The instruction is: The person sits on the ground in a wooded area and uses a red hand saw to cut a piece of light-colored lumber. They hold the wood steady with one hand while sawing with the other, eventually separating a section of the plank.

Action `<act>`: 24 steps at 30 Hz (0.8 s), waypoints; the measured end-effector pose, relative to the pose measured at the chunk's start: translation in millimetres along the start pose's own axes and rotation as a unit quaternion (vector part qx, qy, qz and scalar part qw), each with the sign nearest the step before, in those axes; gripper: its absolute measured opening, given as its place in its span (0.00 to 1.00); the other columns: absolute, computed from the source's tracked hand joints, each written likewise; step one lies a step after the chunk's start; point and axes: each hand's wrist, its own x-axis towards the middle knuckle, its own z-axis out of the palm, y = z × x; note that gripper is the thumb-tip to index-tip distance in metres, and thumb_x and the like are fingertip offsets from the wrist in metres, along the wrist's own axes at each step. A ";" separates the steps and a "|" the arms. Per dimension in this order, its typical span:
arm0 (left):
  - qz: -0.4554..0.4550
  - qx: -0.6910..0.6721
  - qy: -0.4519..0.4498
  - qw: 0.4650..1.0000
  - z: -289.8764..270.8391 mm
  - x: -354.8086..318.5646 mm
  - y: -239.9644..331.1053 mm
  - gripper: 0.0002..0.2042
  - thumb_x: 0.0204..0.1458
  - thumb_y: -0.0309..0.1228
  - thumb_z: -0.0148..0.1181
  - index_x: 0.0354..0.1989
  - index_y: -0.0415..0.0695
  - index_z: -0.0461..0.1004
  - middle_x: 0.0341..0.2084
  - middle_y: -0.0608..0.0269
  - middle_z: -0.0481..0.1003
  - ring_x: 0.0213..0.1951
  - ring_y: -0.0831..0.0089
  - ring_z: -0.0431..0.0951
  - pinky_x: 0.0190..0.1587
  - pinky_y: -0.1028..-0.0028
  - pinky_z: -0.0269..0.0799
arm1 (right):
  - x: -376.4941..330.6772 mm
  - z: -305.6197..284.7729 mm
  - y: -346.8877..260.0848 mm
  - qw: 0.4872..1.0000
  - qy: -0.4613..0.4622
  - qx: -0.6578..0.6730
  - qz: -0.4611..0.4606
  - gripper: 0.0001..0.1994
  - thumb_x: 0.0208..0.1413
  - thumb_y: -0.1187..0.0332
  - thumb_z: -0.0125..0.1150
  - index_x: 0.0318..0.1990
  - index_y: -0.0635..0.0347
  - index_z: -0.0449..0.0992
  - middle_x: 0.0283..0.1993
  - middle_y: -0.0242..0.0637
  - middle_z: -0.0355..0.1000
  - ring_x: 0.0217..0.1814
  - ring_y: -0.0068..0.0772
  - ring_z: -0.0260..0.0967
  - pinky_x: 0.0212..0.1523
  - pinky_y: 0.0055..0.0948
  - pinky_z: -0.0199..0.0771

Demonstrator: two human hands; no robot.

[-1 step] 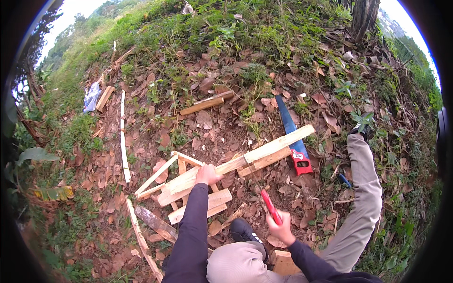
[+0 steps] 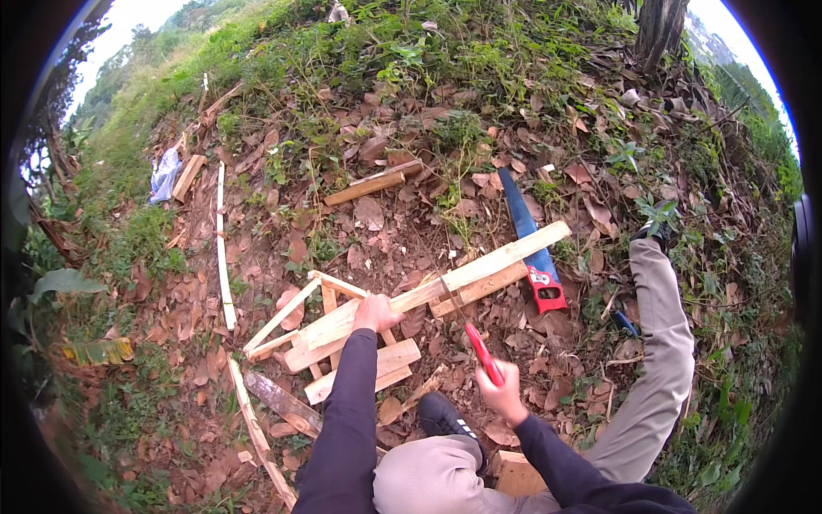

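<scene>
A long pale wooden board (image 2: 501,261) lies slanting across other wood pieces, its far end pointing right. My left hand (image 2: 375,313) is closed on it near the middle, pressing it down. In my right hand (image 2: 503,390) is the red handle of a narrow-bladed saw (image 2: 479,349), whose thin blade crosses the board right of my left hand. Beneath the board's right part rests a shorter wood block (image 2: 492,287). A handsaw (image 2: 545,287) with a blue blade and red handle lies on the ground, partly under the board's right end.
Short planks (image 2: 402,360) and a frame of thin strips (image 2: 287,313) lie below my left hand. Farther off is another wood piece (image 2: 368,188). A long white strip (image 2: 224,248) and a plastic bag (image 2: 165,176) lie left. Dry leaves and weeds cover the sloping ground.
My right hand and the red-handled saw have moved slightly up and to the left, away from me. My left hand stays on the board.
</scene>
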 end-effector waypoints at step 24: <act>-0.001 0.011 -0.001 1.000 4.4 4.8 -2.0 0.26 0.36 0.50 0.67 0.35 0.37 0.83 0.35 0.39 0.81 0.42 0.49 0.82 0.50 0.58 0.77 | 15.3 3.8 -21.1 1.000 -0.006 -0.008 -0.010 0.15 0.50 0.72 0.61 0.17 0.62 0.63 0.13 0.31 0.55 0.17 0.17 0.51 0.19 0.31 0.53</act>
